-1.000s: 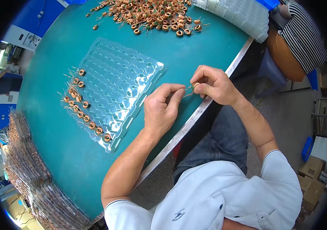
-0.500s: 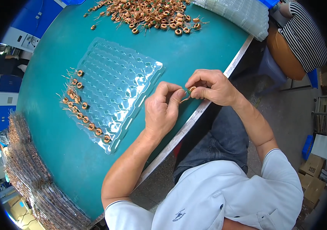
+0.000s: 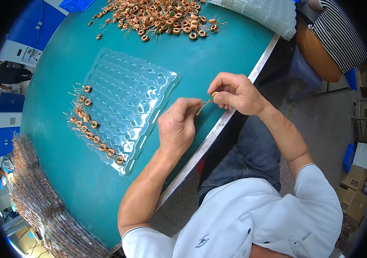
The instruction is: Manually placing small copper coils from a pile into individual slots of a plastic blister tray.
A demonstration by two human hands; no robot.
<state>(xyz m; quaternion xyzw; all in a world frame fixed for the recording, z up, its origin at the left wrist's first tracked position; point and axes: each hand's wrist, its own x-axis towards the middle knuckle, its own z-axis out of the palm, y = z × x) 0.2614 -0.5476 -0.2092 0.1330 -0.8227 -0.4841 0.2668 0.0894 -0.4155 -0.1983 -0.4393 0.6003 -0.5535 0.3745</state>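
Observation:
Between finger and thumb of my right hand (image 3: 238, 94) is a small copper-wound ring coil (image 3: 214, 94), held above the table's near edge. Its wire leads reach toward my left hand (image 3: 176, 127), whose thumb and forefinger are closed on them. Left of my hands lies a clear plastic tray (image 3: 127, 84) with rows of moulded pockets. Along its left side sit several copper ring coils (image 3: 96, 139), with their leads sticking outward. The other pockets hold nothing that I can see.
A heap of loose coils (image 3: 162, 17) covers the table's far side. Stacked clear trays (image 3: 261, 17) lie at the far right, beside a seated person in a striped top (image 3: 340, 34). Tall stacks of filled trays (image 3: 41, 193) line the left edge of the green table (image 3: 76, 180).
My left hand has drawn slightly left and down, away from the coil, leaving more of its leads showing. The right hand stays nearly in place with the coil.

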